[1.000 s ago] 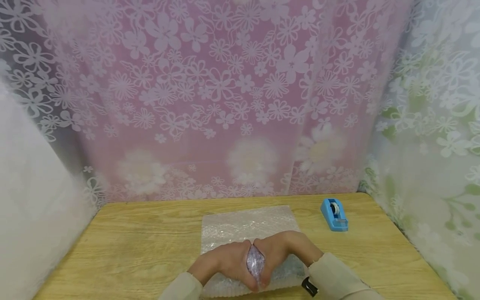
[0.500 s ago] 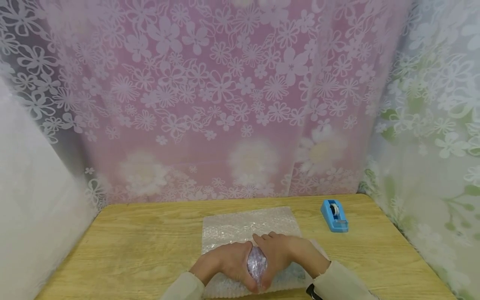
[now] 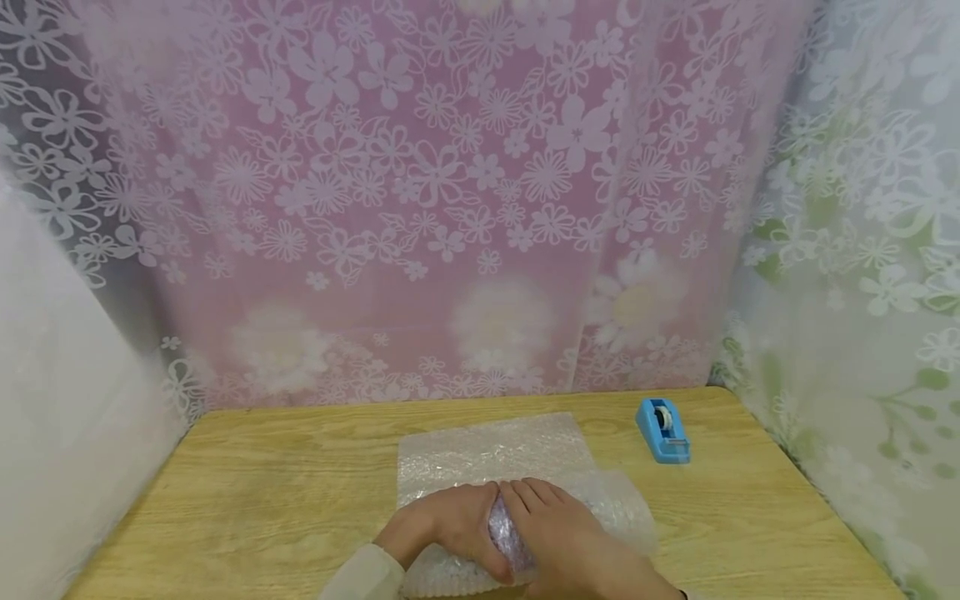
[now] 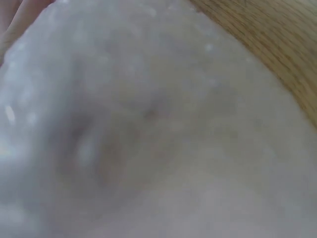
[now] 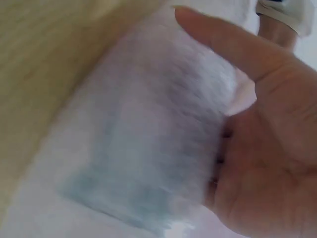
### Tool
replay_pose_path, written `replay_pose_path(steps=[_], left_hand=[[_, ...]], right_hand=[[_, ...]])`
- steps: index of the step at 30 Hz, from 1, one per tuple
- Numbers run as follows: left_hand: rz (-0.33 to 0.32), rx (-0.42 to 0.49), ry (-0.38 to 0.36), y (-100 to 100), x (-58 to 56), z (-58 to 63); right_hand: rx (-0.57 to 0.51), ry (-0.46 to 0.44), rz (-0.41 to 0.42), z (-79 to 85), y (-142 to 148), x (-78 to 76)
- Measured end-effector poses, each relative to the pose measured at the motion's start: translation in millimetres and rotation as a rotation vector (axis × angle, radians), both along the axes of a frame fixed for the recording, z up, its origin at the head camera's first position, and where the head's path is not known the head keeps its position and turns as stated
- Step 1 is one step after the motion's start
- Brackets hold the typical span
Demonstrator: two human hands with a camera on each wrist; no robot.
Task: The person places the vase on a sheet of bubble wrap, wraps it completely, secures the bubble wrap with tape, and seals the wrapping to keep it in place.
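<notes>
A sheet of bubble wrap (image 3: 491,450) lies on the wooden table, its near part rolled into a bundle (image 3: 508,533) with a purplish tint. My left hand (image 3: 457,525) grips the bundle from the left, its thumb on the near side. Over the bundle's right side lies my right hand (image 3: 558,542), its fingers straight along the top. In the right wrist view that hand's thumb (image 5: 223,39) stands out straight across the bubble wrap (image 5: 143,119); a teal tint shows through the layers. Blurred bubble wrap (image 4: 148,109) fills the left wrist view. What is wrapped inside is hidden.
A blue tape dispenser (image 3: 663,431) with a roll of tape stands at the table's back right. The wooden table (image 3: 285,492) ends against a pink flowered curtain (image 3: 450,250), with more sheeting at both sides. A loose end of wrap spreads right of the bundle.
My right hand has shifted from pinching the bundle beside the left hand to lying over it, wrist lower and nearer. More wrap now shows on the right. My left hand keeps its grip.
</notes>
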State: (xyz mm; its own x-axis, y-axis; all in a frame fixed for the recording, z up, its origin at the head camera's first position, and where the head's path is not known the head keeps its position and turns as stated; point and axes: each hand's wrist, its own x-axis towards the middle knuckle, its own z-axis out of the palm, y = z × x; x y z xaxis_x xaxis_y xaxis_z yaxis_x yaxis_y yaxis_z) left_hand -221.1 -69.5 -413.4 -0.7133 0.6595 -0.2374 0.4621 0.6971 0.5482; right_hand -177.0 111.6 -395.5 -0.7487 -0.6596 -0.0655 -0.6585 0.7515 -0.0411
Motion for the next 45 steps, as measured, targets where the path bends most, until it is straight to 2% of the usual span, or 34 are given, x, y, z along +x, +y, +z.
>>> replay_pose_path(steps=[3, 10, 14, 19, 22, 28, 30, 34, 40, 42, 45], left_hand=[[-0.018, 0.043, -0.017, -1.2, -1.8, -1.8], [-0.098, 0.169, -0.093, -3.5, -8.4, -2.7], [-0.117, 0.187, -0.11, -5.1, -10.2, -3.0], [-0.112, 0.193, -0.128, -7.2, -11.6, -5.6], [-0.128, 0.203, -0.143, -7.5, -11.8, -7.1], [-0.2, 0.206, -0.155, -5.5, -11.1, -6.6], [-0.197, 0.189, -0.151, -5.1, -9.4, -5.8], [-0.196, 0.196, -0.193, -5.4, -5.4, -5.1], [-0.173, 0.263, -0.323, -6.7, -1.9, -7.8], [-0.16, 0.259, -0.337, -7.8, -2.4, -8.4], [-0.162, 0.243, -0.315, -10.2, -3.8, -9.3]], right_hand=[[-0.02, 0.028, -0.002, -8.5, -1.6, -0.3], [-0.098, 0.215, 0.004, -24.5, -5.5, -1.6], [-0.098, 0.27, -0.001, -26.3, -8.2, -1.6], [-0.082, 0.311, 0.003, -25.3, -10.6, -1.1], [-0.071, 0.302, 0.005, -23.9, -10.4, -0.3], [-0.026, 0.202, -0.006, -20.6, -9.4, -0.3], [-0.022, 0.166, -0.004, -20.1, -9.3, -0.3], [-0.018, 0.119, 0.017, -19.2, -7.8, -0.6], [-0.015, 0.115, 0.082, -15.5, -4.4, -3.2], [-0.012, 0.09, 0.099, -13.0, -4.0, -5.8], [-0.007, 0.017, 0.102, -8.5, -5.1, -10.1]])
